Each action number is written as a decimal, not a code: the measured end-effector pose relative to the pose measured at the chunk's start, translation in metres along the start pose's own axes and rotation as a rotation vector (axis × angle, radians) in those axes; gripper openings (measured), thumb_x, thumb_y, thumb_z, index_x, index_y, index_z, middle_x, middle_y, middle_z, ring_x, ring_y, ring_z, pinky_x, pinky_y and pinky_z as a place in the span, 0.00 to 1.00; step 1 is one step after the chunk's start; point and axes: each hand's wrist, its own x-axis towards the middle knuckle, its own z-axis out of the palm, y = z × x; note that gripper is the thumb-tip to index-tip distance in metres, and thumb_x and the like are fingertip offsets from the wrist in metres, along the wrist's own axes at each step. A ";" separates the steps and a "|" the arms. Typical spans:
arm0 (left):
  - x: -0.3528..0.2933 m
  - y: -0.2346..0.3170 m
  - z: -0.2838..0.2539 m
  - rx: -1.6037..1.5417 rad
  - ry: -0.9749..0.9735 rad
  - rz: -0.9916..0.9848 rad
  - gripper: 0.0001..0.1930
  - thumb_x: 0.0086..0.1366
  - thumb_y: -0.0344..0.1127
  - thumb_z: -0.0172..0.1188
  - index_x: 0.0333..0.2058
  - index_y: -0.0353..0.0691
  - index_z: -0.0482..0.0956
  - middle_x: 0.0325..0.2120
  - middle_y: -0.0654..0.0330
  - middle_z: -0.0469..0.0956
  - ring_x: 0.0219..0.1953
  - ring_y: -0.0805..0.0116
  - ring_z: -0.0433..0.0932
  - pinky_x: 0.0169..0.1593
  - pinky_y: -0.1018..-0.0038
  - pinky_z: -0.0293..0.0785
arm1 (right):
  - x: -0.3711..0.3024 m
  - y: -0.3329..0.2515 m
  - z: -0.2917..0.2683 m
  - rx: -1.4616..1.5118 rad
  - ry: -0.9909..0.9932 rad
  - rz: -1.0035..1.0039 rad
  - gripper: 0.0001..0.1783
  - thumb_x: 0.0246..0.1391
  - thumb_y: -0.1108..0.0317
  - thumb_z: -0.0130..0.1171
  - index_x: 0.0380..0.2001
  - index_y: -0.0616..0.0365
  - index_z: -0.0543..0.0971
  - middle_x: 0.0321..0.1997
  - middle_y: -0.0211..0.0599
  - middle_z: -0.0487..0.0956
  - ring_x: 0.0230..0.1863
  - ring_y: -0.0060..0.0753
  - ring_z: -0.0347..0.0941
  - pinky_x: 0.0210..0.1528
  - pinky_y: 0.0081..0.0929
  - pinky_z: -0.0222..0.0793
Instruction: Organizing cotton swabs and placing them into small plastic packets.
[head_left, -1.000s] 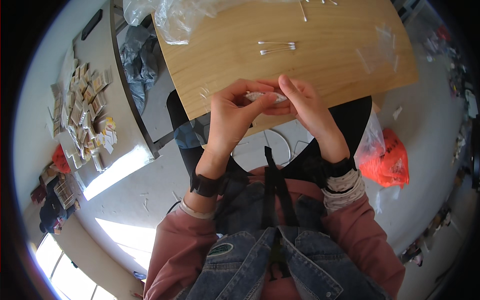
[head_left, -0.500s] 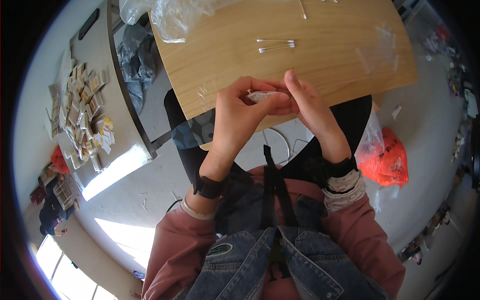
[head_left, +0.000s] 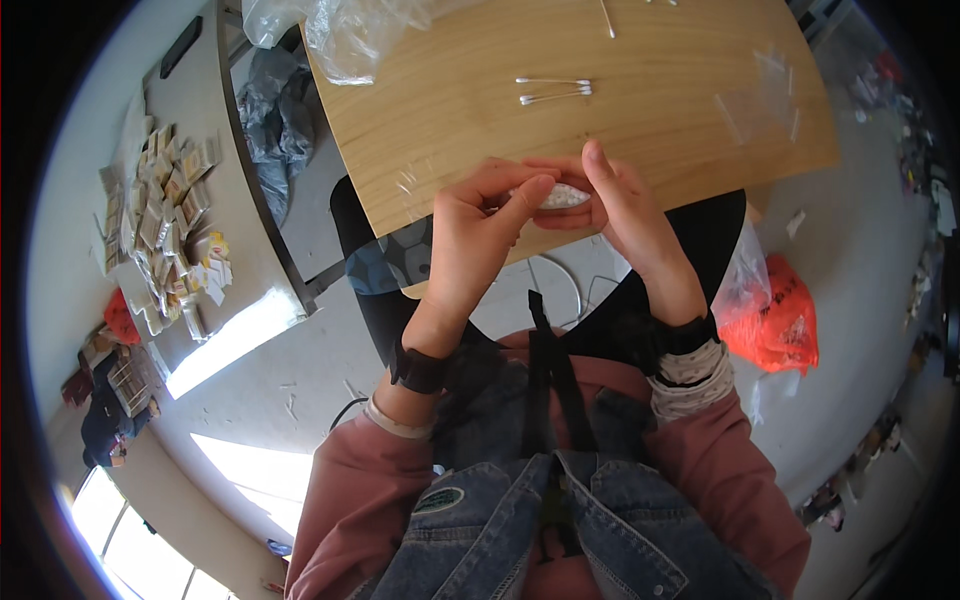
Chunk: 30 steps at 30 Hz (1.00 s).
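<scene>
A bundle of cotton swabs (head_left: 563, 196), its white tips packed together, is held between my two hands over the near edge of the wooden table (head_left: 450, 120). My left hand (head_left: 478, 222) is closed round the bundle's left side, its thumb lying across the tips. On the other side, my right hand (head_left: 632, 212) cups the bundle with its fingers, and its thumb points up and away. The sticks are hidden by my hands. Beyond them, a few loose cotton swabs (head_left: 556, 98) lie on the table, and another swab (head_left: 608, 18) is farther back.
Clear plastic bags (head_left: 345, 40) lie at the table's far left corner, thin clear sleeves (head_left: 760, 100) at its right. On a side table at left are many small packs (head_left: 165, 210) and a dark flat object (head_left: 182, 47). A red bag (head_left: 775, 320) sits on the floor at right.
My left thumb has shifted up and left, so more of the white tips show. My right hand has moved slightly to the right. The loose swabs stay put.
</scene>
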 end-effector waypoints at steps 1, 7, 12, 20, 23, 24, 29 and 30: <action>0.000 -0.001 -0.001 0.001 -0.001 0.005 0.12 0.69 0.37 0.64 0.44 0.36 0.85 0.31 0.67 0.80 0.24 0.84 0.69 0.28 0.85 0.65 | 0.001 0.000 -0.002 -0.019 0.001 -0.024 0.39 0.71 0.40 0.39 0.52 0.73 0.77 0.51 0.48 0.81 0.48 0.37 0.82 0.52 0.30 0.81; -0.004 -0.003 -0.012 -0.207 -0.042 -0.055 0.12 0.67 0.34 0.65 0.45 0.35 0.85 0.34 0.67 0.80 0.26 0.84 0.68 0.28 0.83 0.65 | 0.001 -0.004 -0.002 0.031 -0.008 0.016 0.39 0.71 0.40 0.39 0.53 0.72 0.76 0.52 0.47 0.81 0.50 0.37 0.81 0.52 0.30 0.81; 0.010 0.019 -0.014 0.277 -0.110 0.172 0.08 0.64 0.29 0.66 0.42 0.37 0.87 0.31 0.65 0.78 0.26 0.81 0.70 0.29 0.82 0.65 | 0.001 -0.005 -0.001 -0.005 -0.029 0.001 0.40 0.71 0.38 0.38 0.55 0.72 0.75 0.54 0.48 0.80 0.50 0.39 0.82 0.52 0.29 0.81; 0.016 0.016 -0.016 0.274 -0.147 0.338 0.10 0.59 0.25 0.69 0.41 0.37 0.87 0.34 0.64 0.79 0.27 0.79 0.72 0.31 0.82 0.67 | 0.006 -0.008 -0.003 0.093 -0.022 0.024 0.43 0.69 0.36 0.38 0.55 0.74 0.74 0.53 0.52 0.79 0.48 0.41 0.83 0.53 0.30 0.81; 0.012 0.018 -0.016 0.171 -0.163 0.275 0.12 0.58 0.25 0.70 0.43 0.38 0.87 0.34 0.65 0.79 0.27 0.79 0.69 0.31 0.82 0.67 | 0.008 -0.002 -0.007 0.084 -0.039 0.032 0.45 0.68 0.34 0.38 0.56 0.74 0.73 0.54 0.53 0.79 0.48 0.42 0.83 0.54 0.31 0.80; 0.011 0.019 -0.015 0.169 -0.182 0.228 0.14 0.57 0.25 0.70 0.43 0.38 0.87 0.34 0.66 0.79 0.27 0.79 0.68 0.32 0.82 0.66 | 0.008 -0.002 -0.010 0.097 -0.064 0.037 0.45 0.69 0.35 0.35 0.57 0.74 0.72 0.55 0.54 0.78 0.51 0.42 0.81 0.54 0.35 0.80; 0.019 0.004 -0.020 0.188 -0.160 0.234 0.16 0.56 0.25 0.71 0.45 0.39 0.86 0.34 0.68 0.79 0.26 0.81 0.65 0.31 0.82 0.64 | 0.007 0.006 -0.013 0.170 -0.125 0.020 0.40 0.68 0.39 0.46 0.57 0.73 0.72 0.53 0.50 0.79 0.49 0.39 0.81 0.54 0.33 0.80; 0.020 0.001 -0.020 0.144 -0.152 0.214 0.16 0.55 0.25 0.72 0.45 0.39 0.86 0.34 0.68 0.79 0.26 0.82 0.65 0.31 0.83 0.64 | 0.005 0.007 -0.010 0.131 -0.112 -0.049 0.34 0.68 0.47 0.51 0.58 0.71 0.73 0.53 0.48 0.79 0.49 0.39 0.81 0.54 0.33 0.80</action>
